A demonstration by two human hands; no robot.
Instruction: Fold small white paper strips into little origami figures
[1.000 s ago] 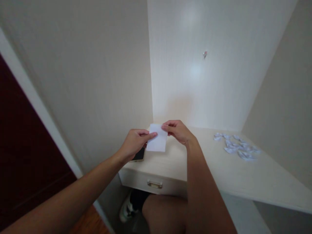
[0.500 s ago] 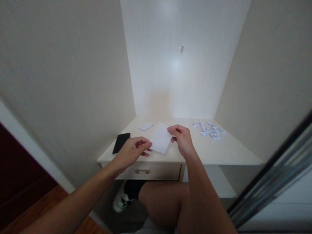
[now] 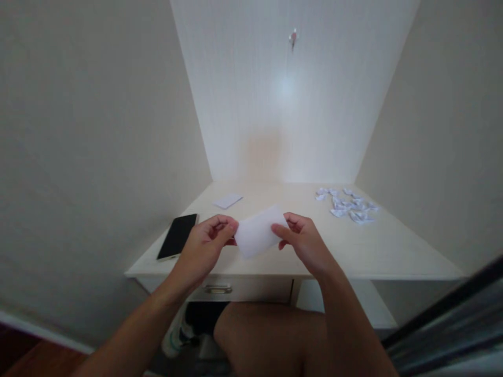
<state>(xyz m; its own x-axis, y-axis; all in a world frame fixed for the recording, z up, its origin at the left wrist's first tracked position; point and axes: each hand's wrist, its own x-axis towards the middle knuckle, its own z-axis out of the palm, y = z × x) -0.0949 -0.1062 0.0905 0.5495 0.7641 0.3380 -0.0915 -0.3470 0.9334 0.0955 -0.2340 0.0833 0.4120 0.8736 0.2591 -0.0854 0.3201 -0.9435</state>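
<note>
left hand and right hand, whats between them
In the head view, a white piece of paper spans the gap, held by the left hand and the right hand.

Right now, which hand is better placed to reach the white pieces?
Probably the right hand: it is nearer the white pieces, while the left hand sits beyond the paper that both hold.

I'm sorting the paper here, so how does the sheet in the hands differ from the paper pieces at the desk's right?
The held sheet is one flat rectangle; the paper pieces are several, and look folded or crumpled. The held sheet is between the left hand and right hand; the paper pieces lie on the desk. Both look white.
</note>
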